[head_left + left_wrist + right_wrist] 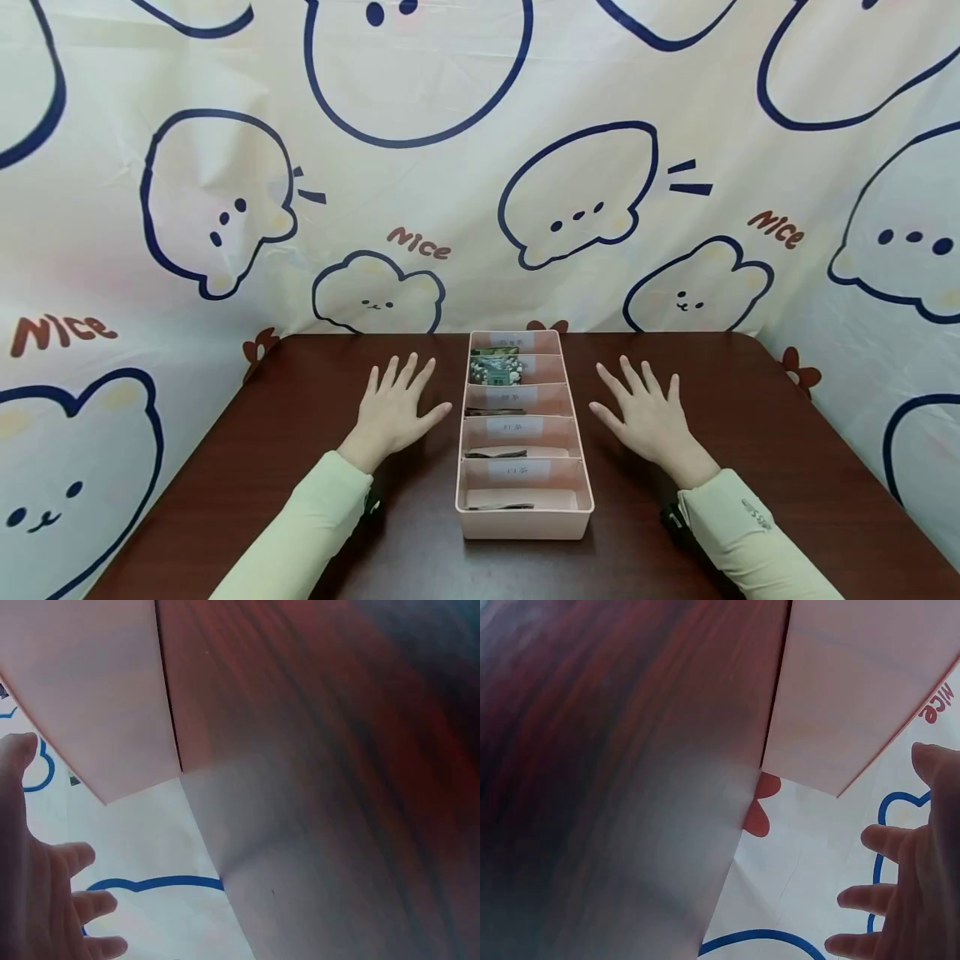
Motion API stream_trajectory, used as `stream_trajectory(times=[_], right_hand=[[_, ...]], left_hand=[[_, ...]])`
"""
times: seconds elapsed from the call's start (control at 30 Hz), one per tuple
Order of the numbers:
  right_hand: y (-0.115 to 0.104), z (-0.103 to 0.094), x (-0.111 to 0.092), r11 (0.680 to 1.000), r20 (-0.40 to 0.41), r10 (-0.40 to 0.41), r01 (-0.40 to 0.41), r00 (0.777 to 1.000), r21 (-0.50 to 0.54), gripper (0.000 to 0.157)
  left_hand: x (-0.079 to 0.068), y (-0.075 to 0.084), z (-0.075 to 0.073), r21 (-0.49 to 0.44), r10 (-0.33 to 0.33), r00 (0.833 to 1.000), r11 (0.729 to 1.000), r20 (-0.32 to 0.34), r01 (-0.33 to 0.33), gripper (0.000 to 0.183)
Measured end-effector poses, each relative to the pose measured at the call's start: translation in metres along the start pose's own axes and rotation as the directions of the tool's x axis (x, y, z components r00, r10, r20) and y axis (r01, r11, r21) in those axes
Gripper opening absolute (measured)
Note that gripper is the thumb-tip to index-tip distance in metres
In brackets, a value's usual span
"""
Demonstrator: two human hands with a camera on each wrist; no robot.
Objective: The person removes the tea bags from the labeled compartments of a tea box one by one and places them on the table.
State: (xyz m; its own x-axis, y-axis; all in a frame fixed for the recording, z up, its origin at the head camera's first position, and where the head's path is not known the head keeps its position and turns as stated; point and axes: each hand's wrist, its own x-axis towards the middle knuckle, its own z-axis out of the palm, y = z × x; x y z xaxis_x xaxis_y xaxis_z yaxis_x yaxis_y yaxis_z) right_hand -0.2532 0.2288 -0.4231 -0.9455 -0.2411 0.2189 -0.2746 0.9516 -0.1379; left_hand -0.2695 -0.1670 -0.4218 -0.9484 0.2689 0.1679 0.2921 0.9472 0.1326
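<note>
A long pale pink organizer box (523, 525) stands in the middle of the table, split into several labelled compartments in a row. Green patterned sachets (495, 371) fill the second compartment from the back, with another green edge behind them. Thin dark packets (495, 412) lie along the left side of the nearer compartments. To the left of the box, my left hand (392, 414) is spread with straight fingers and holds nothing. My right hand (649, 417) is spread likewise on the right side, apart from the box. Both wrist views show the box's side wall (90, 690) beside the fingers.
The dark brown wooden table (405, 550) extends around the box and both hands. Behind it and at the sides hangs a white cloth (465, 200) with blue bear outlines and red lettering. The box's far end is near the table's back edge.
</note>
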Motion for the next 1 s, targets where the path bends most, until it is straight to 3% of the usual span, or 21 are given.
stream_trajectory(times=[0.27, 0.47, 0.7, 0.87, 1.0], right_hand=[[-0.003, -0.009, 0.001, 0.999, 0.055, -0.051, 0.051, 0.997, 0.005, 0.051], [-0.006, -0.015, 0.003, 0.995, 0.156, -0.017, 0.002, 0.988, 0.097, 0.031], [-0.006, -0.017, 0.005, 0.982, 0.193, -0.037, 0.0, 0.981, 0.189, 0.024], [-0.008, -0.024, 0.005, 0.936, 0.211, -0.071, -0.008, 0.975, 0.351, 0.029], [-0.015, -0.033, 0.006, 0.85, 0.206, -0.07, -0.05, 0.976, 0.525, 0.03]], left_hand=[[-0.001, 0.002, -0.014, -0.022, -0.035, 0.994, 0.999, 0.103, 0.038, 0.062], [-0.001, 0.003, -0.021, -0.11, -0.102, 0.98, 0.986, 0.173, 0.122, 0.047], [-0.003, 0.003, -0.023, -0.132, -0.089, 0.981, 0.985, 0.173, 0.112, 0.043], [-0.002, 0.002, -0.024, -0.132, -0.097, 0.981, 0.984, 0.17, 0.12, 0.042], [-0.002, 0.002, -0.025, -0.138, -0.103, 0.979, 0.982, 0.178, 0.129, 0.041]])
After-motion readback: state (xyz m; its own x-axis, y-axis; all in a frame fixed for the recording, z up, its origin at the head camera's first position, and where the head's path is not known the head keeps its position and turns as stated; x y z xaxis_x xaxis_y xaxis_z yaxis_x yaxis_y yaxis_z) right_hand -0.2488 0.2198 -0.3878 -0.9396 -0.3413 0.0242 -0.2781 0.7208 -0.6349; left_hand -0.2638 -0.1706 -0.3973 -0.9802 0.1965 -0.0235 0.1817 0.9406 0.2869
